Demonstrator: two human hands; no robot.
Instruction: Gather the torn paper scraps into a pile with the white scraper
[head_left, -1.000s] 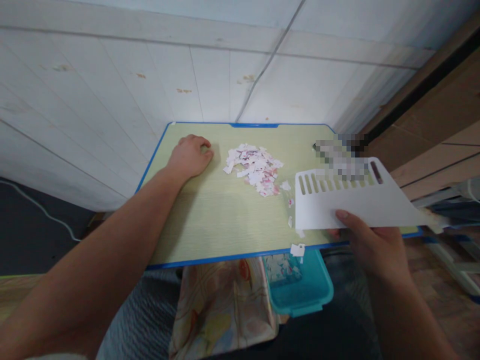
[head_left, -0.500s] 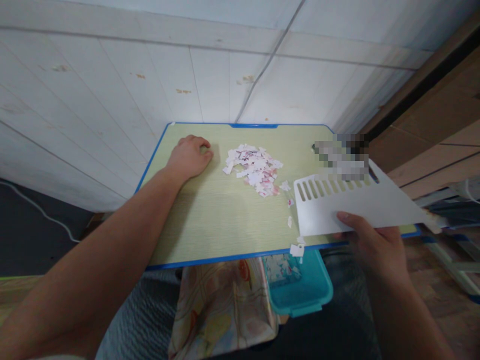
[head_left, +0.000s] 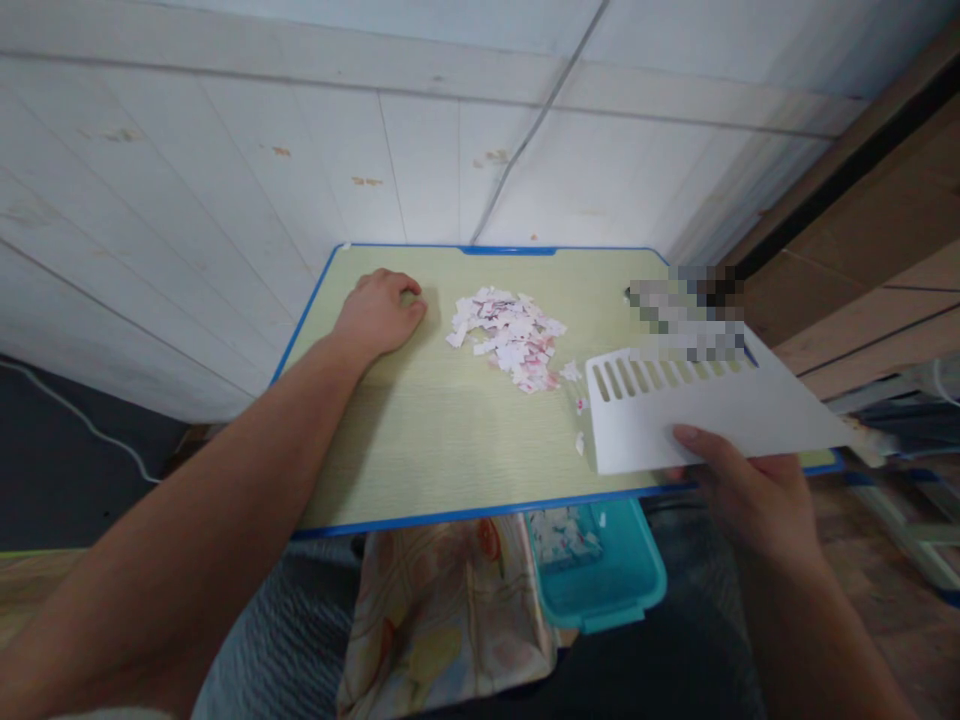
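Observation:
My right hand (head_left: 757,490) grips a flat white plastic board with a row of slots (head_left: 667,425), thumb on top and fingers beneath. The board is held over the right side of the table. My left hand (head_left: 381,312) rests on the table's left part, loosely curled with thumb and forefinger apart, holding nothing. Between the hands lies a heap of small white and pinkish paper pieces (head_left: 510,335). A few loose pieces (head_left: 580,442) lie by the board's left edge. Below the front edge, a teal plastic container (head_left: 615,580) holds more paper pieces.
The pale green folding table (head_left: 420,430) has a blue rim and stands against a white panelled wall (head_left: 420,170) with a grey cable (head_left: 540,115). A blurred-out object (head_left: 686,315) sits at the back right. Patterned cloth (head_left: 450,620) hangs beside the container.
Paper pieces at the table's front edge, left of the board, have dropped into the teal container. The board has shifted very slightly; my left hand stays still.

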